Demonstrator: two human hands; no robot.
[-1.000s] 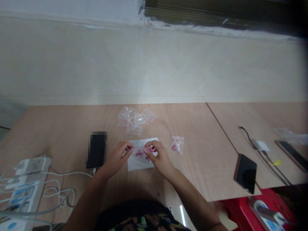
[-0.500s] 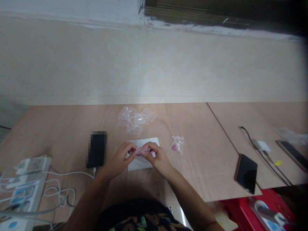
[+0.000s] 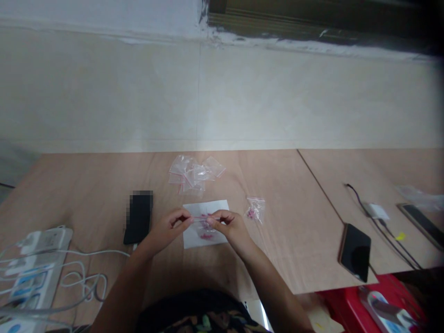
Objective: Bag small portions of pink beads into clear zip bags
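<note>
Left hand [image 3: 170,227], right hand [image 3: 235,226]: fingers pinched the clear zip bag [image 3: 207,227]! | seemingly pink beads [image 3: 207,236] inside | white paper [image 3: 191,239] lay underneath

Tabletop [image 3: 287,236] looks like wood, smooth, semi-matt w/ fine grain. Paper sheet [image 3: 196,241] is matt & smooth. Held bag [image 3: 204,227] is thin clear plastic, a bit shiny; bag pile [image 3: 194,173] = same stuff, glossy & crinkly. Phone [image 3: 355,252] nr front edge, R side, has glossy, glass-like front. Power strip [image 3: 55,240]: smooth white plastic. Wall [image 3: 104,92] is smooth, satin-ish; whitish edging [image 3: 263,43] up top looks rough.
</note>
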